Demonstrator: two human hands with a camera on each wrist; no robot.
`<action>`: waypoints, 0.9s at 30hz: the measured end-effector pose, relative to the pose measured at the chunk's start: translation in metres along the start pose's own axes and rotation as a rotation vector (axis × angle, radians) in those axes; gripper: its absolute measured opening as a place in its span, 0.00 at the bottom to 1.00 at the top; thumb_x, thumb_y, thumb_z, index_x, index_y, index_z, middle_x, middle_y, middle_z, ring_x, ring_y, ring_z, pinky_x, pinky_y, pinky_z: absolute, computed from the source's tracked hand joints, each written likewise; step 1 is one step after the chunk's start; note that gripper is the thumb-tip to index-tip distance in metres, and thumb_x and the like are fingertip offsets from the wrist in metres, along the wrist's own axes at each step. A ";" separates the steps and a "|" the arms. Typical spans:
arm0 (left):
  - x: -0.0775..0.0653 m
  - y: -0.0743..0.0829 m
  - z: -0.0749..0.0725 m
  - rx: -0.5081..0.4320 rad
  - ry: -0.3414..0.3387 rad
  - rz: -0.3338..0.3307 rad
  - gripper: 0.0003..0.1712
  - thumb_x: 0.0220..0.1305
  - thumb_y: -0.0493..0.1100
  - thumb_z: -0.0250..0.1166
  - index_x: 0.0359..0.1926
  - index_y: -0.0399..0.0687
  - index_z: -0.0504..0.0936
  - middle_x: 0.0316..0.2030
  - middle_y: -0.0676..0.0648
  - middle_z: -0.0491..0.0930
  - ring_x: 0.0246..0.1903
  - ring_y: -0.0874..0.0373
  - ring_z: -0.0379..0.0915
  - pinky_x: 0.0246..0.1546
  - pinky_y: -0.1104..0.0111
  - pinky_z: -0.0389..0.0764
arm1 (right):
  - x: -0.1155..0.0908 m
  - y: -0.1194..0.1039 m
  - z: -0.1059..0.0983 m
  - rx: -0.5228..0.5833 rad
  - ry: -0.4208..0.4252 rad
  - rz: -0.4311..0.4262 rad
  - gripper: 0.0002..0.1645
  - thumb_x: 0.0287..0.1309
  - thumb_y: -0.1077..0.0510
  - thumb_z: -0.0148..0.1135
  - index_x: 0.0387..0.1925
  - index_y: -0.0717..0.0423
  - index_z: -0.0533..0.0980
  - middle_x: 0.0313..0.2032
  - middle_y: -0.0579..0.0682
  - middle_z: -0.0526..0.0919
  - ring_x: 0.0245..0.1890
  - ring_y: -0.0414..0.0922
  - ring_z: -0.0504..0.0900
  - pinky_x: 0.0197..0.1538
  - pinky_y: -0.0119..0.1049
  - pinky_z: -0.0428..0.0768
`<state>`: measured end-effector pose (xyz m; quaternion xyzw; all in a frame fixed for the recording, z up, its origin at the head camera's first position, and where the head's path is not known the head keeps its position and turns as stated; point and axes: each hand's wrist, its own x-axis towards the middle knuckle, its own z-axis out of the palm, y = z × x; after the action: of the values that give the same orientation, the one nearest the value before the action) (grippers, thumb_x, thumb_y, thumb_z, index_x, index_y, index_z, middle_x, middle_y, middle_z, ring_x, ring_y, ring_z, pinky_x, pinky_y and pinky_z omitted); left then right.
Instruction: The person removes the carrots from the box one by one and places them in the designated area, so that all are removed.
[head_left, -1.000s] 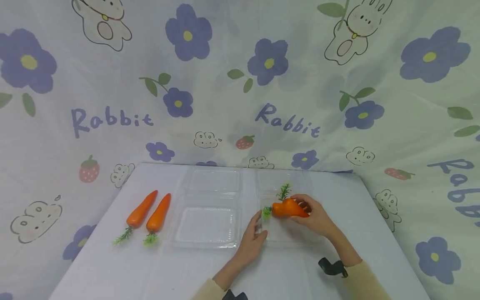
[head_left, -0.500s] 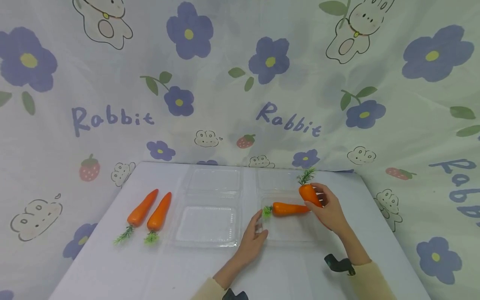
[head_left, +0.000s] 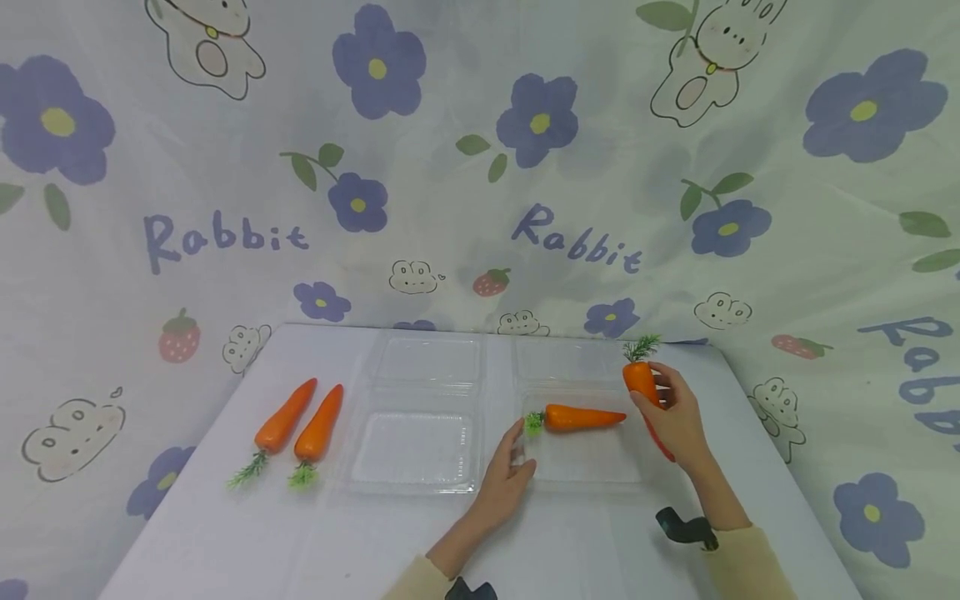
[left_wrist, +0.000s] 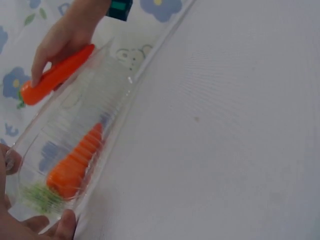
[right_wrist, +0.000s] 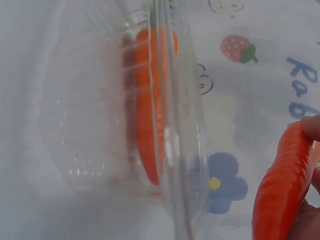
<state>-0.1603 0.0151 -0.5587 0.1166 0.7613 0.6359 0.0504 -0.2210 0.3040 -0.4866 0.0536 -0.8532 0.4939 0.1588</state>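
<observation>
In the head view my right hand (head_left: 678,417) grips an orange carrot (head_left: 640,382) with green leafy top pointing away, just right of the right clear plastic container (head_left: 600,475). The right wrist view shows this carrot (right_wrist: 285,185) pinched between thumb and fingers, beside the container wall (right_wrist: 172,150). Inside the container another carrot (head_left: 581,417) lies sideways, its leaves to the left. My left hand (head_left: 504,483) touches the container's left end, fingers and thumb spread along it. In the left wrist view its fingertips (left_wrist: 66,222) sit against the clear plastic near the leaves (left_wrist: 42,197).
A second clear container (head_left: 412,487) with its lid folded back (head_left: 427,362) stands to the left. Two carrots, a left one (head_left: 285,417) and a right one (head_left: 318,425), lie farther left on the white table (head_left: 247,550). A patterned cloth (head_left: 450,183) hangs behind.
My right hand has lifted one carrot off the other in the right container and carried it right, past the container's side. The left hand stays at the container's left end.
</observation>
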 end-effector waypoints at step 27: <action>0.000 0.000 0.001 0.012 0.022 -0.031 0.37 0.70 0.43 0.56 0.76 0.58 0.51 0.73 0.48 0.52 0.63 0.47 0.61 0.59 0.56 0.70 | -0.001 0.051 -0.009 -0.074 0.116 0.267 0.36 0.63 0.49 0.64 0.68 0.54 0.64 0.54 0.62 0.72 0.46 0.53 0.72 0.45 0.35 0.73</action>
<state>-0.1598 0.0158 -0.5584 0.0983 0.7674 0.6315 0.0513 -0.2306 0.3373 -0.5244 -0.0951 -0.8598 0.4810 0.1426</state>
